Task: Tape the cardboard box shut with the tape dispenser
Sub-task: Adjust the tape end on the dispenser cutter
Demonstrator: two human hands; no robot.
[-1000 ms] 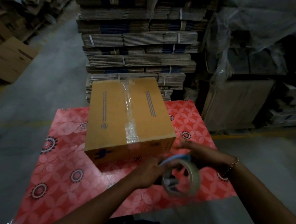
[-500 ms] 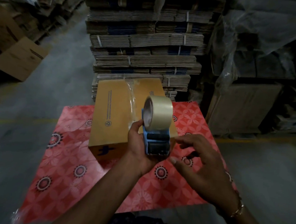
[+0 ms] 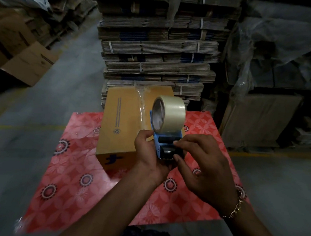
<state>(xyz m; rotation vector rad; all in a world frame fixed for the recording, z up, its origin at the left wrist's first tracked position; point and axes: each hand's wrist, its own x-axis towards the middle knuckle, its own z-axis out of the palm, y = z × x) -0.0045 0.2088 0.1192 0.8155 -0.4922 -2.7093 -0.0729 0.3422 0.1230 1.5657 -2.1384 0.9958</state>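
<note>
A closed brown cardboard box stands on a red patterned table, with a strip of clear tape running along its top seam. In front of the box my left hand grips a blue tape dispenser upright, its clear tape roll at the top. My right hand is at the dispenser's lower end, thumb and fingertips pinching at the black roller and blade part. The dispenser hides the box's right near corner.
Tall stacks of strapped flat cardboard rise right behind the table. Plastic-wrapped cartons stand at the right, open boxes on the grey floor at the left. A bracelet sits on my right wrist.
My left hand lifted the dispenser from low beside the table to upright before the box. My right hand came in and now touches its lower end.
</note>
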